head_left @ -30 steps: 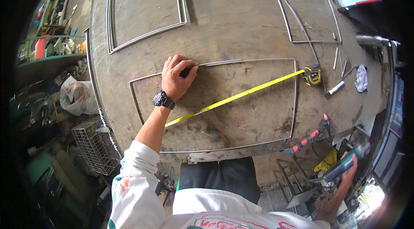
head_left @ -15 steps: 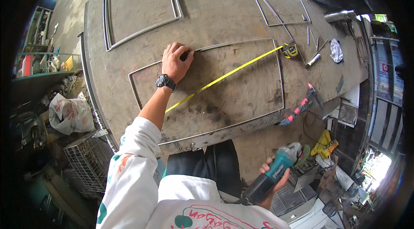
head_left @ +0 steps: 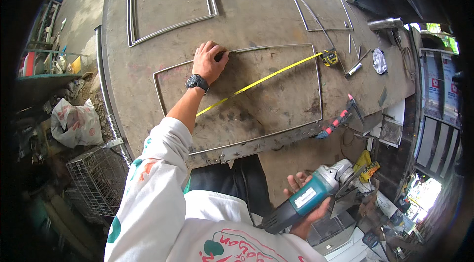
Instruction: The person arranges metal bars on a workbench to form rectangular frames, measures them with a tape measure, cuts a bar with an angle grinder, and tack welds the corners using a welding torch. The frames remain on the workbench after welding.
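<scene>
A thin metal rod frame (head_left: pixel 321 84), four-sided, lies on the worktable. My left hand (head_left: pixel 209 62), a black watch on its wrist, is closed around the frame's far bar, with a dark patch under the curled fingers. Across the frame runs the yellow blade of a tape measure (head_left: pixel 329 57), whose case rests past the right far corner. Low on the right, off the table edge, my right hand (head_left: pixel 316 212) grips a teal and black angle grinder (head_left: pixel 310 196). Its fingers wrap partly round the body, and the disc end points to the upper right.
More rod frames (head_left: pixel 173 30) lie farther back on the table (head_left: pixel 256 20). To the right are a hammer (head_left: pixel 337 121), a marker (head_left: pixel 353 69), a white cloth (head_left: pixel 379 61) and short rod pieces. A wire cage (head_left: pixel 96 180) and a white plastic bag (head_left: pixel 76 122) stand at left.
The angle grinder has risen slightly and its disc has turned more edge-on, while the right fingers have loosened a little. My left hand stays at the frame's far bar. The view has shifted slightly.
</scene>
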Tool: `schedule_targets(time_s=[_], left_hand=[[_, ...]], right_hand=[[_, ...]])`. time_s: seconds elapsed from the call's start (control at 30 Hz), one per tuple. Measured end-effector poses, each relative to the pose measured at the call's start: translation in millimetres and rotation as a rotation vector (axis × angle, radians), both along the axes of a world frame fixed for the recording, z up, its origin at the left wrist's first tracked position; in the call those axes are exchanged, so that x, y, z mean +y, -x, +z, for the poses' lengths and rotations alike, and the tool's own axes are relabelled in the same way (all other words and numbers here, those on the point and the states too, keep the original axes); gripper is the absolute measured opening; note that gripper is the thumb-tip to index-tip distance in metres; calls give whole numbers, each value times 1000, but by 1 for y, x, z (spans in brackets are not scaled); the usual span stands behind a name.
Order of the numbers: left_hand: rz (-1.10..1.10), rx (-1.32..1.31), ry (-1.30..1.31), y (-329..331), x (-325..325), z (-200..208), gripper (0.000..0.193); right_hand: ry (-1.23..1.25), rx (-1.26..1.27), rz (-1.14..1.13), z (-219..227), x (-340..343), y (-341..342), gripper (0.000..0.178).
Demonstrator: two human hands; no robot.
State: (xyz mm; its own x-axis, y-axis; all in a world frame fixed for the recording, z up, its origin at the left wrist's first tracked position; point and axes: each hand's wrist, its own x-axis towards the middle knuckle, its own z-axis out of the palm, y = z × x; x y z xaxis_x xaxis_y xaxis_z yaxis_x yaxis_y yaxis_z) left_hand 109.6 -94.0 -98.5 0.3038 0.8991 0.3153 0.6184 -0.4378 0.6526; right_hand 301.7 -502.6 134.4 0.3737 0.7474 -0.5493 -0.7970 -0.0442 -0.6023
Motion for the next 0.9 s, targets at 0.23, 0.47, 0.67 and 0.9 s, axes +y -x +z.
schedule_targets(time_s=[0.23, 0.47, 0.67, 0.9], left_hand=[[9, -18, 1, -3, 1, 0, 15], [0, -19, -9, -3, 2, 0, 15], [6, -25, 6, -3, 2, 0, 13], [4, -32, 20, -1, 2, 0, 13]], right_hand=[[-266, 272, 97, -29, 13, -13, 99], [-284, 274, 133, -43, 24, -17, 92], [-317, 200, 149, -52, 47, -19, 101], [-80, -21, 128, -49, 78, -29, 106]])
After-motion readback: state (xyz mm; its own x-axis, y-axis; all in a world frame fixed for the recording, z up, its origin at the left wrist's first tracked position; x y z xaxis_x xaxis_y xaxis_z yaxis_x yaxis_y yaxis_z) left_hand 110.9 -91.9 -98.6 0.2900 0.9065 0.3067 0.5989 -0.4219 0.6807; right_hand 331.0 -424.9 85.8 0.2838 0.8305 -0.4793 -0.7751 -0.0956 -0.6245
